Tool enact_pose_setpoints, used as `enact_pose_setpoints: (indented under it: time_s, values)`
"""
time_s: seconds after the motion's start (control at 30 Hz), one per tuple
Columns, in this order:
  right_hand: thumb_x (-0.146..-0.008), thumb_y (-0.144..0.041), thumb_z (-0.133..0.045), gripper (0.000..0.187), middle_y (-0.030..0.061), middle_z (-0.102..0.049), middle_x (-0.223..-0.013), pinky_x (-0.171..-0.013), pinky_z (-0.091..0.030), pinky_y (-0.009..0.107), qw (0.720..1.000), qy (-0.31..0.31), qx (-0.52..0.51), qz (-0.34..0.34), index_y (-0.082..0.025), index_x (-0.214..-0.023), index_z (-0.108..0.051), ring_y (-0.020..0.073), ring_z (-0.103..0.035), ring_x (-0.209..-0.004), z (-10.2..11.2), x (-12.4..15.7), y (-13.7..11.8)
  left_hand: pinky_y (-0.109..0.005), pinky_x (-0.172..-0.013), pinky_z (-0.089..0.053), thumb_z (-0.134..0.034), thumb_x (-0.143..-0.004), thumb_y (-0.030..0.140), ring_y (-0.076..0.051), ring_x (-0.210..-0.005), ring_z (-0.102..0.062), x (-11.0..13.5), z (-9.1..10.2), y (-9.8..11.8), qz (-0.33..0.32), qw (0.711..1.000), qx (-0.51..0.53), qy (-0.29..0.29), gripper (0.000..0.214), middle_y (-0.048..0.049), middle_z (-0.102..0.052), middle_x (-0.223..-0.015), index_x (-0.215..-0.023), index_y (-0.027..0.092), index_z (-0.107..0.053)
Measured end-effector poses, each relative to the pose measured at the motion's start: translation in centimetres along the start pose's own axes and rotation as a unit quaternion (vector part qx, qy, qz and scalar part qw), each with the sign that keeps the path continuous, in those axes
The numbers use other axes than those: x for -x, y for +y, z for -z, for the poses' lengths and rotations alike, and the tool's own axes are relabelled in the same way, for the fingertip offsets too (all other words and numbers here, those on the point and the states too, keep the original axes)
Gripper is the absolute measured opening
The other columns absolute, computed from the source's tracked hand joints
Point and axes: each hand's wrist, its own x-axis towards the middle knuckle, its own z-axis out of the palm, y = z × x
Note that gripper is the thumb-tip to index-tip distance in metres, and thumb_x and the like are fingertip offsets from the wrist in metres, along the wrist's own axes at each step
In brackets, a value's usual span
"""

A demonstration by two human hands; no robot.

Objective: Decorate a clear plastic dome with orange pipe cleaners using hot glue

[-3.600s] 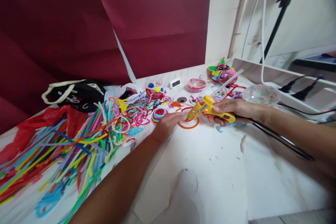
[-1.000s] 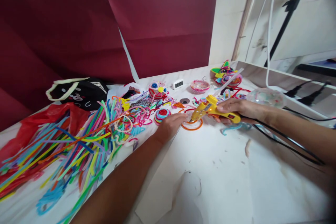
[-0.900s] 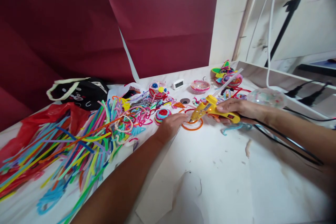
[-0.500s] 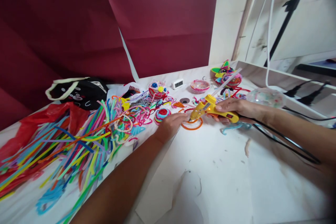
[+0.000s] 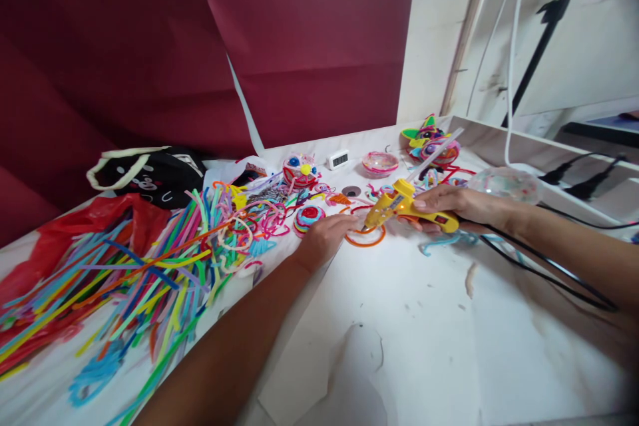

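Plainly, the right hand (image 5: 449, 205) has its grip closed round the handle of a yellow glue gun (image 5: 392, 205), which tilts nozzle-down towards the left hand (image 5: 323, 238). The glue gun is over the bench, its nozzle at the inner side of an orange ring (image 5: 367, 245) lying on the white surface. The left hand's fingertips reach the ring's left edge; whether that grip is pinched on something cannot be told, since the fingers overlap and the details are small. The nozzle's very tip is hard to make out, and the right hand's lower fingers are partly hidden behind the handle. A clear stick (image 5: 433, 156) juts from the gun's back, and a black cord (image 5: 549, 274) trails under the right forearm. Fuzzy coloured stems (image 5: 164, 266) spread over the left of the bench (image 5: 424, 346), partly on red plastic (image 5: 94, 223), cut off by the picture's edge. Behind hangs a maroon sheet (image 5: 309, 46); at right stand a black pole (image 5: 536, 56) and pale wall.
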Motion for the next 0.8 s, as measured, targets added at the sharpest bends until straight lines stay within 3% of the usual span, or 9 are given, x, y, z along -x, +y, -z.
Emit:
enact_pose_setpoints:
  time_s: [0.8]
  values:
    - [-0.084, -0.034, -0.057, 0.027, 0.0044, -0.055, -0.068, -0.045, -0.027, 0.025, 1.0, 0.019, 0.008, 0.002, -0.008, -0.077, -0.063, 0.0089, -0.041, -0.053, 0.3, 1.1, 0.1, -0.033, -0.092, -0.053, -0.046, -0.088, 0.011, -0.017, -0.103, -0.063, 0.0, 0.0, 0.0, 0.006, 1.0, 0.004, 0.002, 0.018, -0.0102, -0.068, -0.105, -0.091, 0.014, -0.064]
